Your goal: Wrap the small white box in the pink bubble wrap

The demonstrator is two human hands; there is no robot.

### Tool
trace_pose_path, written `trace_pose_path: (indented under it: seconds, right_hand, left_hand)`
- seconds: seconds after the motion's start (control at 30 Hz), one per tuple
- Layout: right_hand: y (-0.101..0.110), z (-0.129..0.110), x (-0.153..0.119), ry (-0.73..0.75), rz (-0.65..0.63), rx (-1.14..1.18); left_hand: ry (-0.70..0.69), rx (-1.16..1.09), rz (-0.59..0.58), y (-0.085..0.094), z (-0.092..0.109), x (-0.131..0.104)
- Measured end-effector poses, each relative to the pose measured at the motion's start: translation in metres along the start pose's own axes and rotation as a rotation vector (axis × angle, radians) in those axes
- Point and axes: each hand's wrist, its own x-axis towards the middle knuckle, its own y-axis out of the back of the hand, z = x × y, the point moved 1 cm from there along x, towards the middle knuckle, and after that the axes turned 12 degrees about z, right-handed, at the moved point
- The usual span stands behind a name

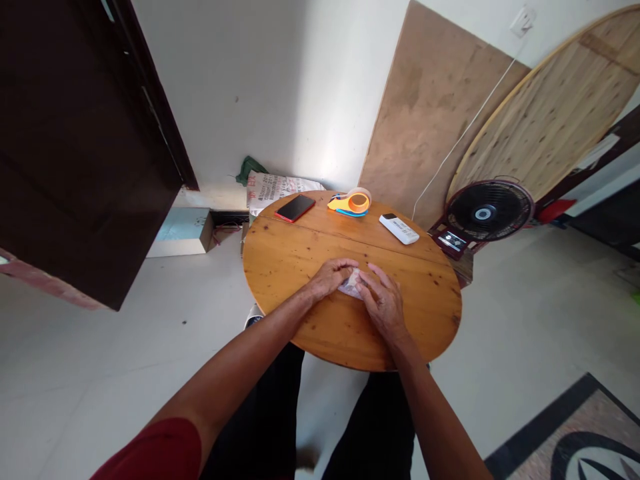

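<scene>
Between my two hands, over the near middle of the round wooden table [300, 260], is a small whitish, crinkled packet that looks like plastic wrap [352, 288]. My left hand [333, 277] grips its left side, with thumb and fingers curled in. From the right, my right hand [384, 300] has its fingers bent onto the packet's edge, the thumb side touching it. What is inside the wrapping cannot be made out.
At the table's far side lie a red-edged phone [295, 209], an orange tape dispenser [354, 202] with something blue beside it, and a white rectangular device [399, 229]. A black fan [487, 212] stands to the right; a printed sack [280, 188] is behind the table.
</scene>
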Motion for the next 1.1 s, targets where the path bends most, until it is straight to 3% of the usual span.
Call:
trace_pose_path:
  seconds: [0.2, 0.5, 0.6, 0.83, 0.97, 1.1]
  right_hand:
    - [0.000, -0.007, -0.004, 0.110, 0.078, -0.158]
    - [-0.001, -0.008, -0.005, 0.163, 0.099, -0.151]
    - [0.000, -0.008, -0.006, 0.106, 0.083, -0.060]
    - [0.005, -0.002, -0.006, -0.212, 0.083, 0.189]
    - [0.004, 0.001, -0.006, -0.258, 0.061, 0.190]
    - [0.003, 0.001, -0.007, -0.211, 0.045, 0.183]
  left_hand:
    - [0.022, -0.062, 0.021, -0.003, 0.005, -0.006]
    - [0.017, -0.059, 0.026, -0.004, 0.006, -0.007]
    - [0.013, -0.039, 0.030, -0.005, 0.007, -0.008]
    - [0.000, -0.002, 0.032, -0.005, 0.007, -0.008]
    - [0.018, -0.016, 0.031, -0.004, 0.004, -0.008]
    - [0.008, -0.004, 0.026, -0.003, 0.002, -0.007]
